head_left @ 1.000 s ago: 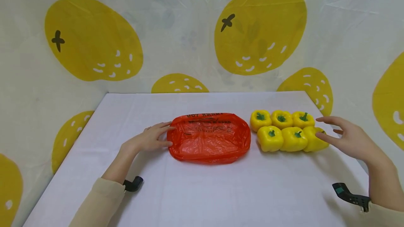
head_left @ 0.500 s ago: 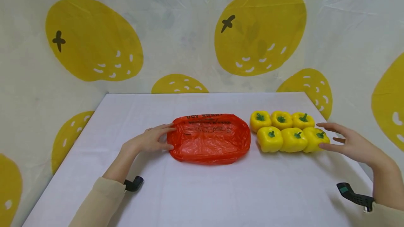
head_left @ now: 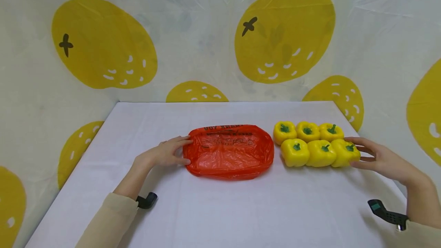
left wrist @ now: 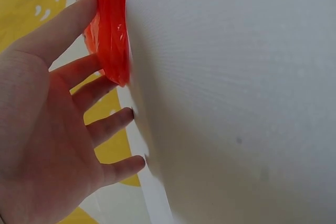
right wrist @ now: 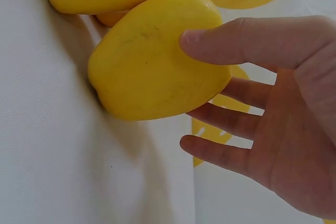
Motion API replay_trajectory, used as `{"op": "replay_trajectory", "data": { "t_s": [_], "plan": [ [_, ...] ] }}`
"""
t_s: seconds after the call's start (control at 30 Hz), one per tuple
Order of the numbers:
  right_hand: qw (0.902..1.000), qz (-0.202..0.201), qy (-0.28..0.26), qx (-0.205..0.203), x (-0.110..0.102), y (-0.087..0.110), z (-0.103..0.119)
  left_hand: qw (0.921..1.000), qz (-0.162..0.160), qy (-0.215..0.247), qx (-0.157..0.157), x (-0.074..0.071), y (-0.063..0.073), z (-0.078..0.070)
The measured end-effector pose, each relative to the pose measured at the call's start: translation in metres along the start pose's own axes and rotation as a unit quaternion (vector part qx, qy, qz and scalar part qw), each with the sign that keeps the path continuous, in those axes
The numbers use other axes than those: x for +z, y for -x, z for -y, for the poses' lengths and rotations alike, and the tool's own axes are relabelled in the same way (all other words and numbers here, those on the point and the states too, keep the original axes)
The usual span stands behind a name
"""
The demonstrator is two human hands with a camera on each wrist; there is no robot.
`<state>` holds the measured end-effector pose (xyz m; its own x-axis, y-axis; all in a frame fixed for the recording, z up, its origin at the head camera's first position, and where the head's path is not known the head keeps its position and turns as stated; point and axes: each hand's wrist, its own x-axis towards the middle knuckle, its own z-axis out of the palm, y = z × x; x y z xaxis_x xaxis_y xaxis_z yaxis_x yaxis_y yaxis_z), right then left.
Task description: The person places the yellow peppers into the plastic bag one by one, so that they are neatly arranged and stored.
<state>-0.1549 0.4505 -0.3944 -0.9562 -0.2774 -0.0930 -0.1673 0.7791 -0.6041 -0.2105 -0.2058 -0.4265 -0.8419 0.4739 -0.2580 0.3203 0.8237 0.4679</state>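
Observation:
A red plastic bag point(head_left: 231, 152) with dark printing lies flattened on the table, its long side running left to right. My left hand point(head_left: 169, 152) is at its left end, fingertips touching the edge; the left wrist view has the thumb and fingers extended around the bag's folded edge point(left wrist: 113, 35). To the right of the bag, yellow bell peppers with green stems sit in two rows. My right hand point(head_left: 379, 156) is spread around the front row's rightmost pepper point(head_left: 344, 152). In the right wrist view, the thumb lies over that pepper point(right wrist: 152, 61), with straight fingers partly hidden behind it.
Several other peppers stand close together, including a back-row pepper point(head_left: 285, 131) and a front-row pepper point(head_left: 295, 152) near the bag. A white cloth covers the table point(head_left: 220, 209). Behind it hangs a curtain point(head_left: 196, 30) with large yellow fruit prints.
My right hand drew slightly right, uncovering the front-right pepper's stem, then came in around that pepper. The pepper looks more upright than a second ago. My left hand and the bag stayed put.

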Motion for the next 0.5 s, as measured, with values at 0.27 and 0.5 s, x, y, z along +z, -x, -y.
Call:
{"op": "replay_trajectory", "data": {
  "t_s": [0.27,0.5],
  "plan": [
    [0.9998,-0.019,-0.004,-0.009,0.0010,0.0009,-0.0040,0.9999,0.004,0.011,-0.011,0.0003,0.0022,-0.0009],
    [0.9994,0.001,-0.029,0.021,0.0010,0.0017,0.0016,0.9999,0.002,0.008,-0.012,0.0007,0.0018,-0.0011]
  ]
}}
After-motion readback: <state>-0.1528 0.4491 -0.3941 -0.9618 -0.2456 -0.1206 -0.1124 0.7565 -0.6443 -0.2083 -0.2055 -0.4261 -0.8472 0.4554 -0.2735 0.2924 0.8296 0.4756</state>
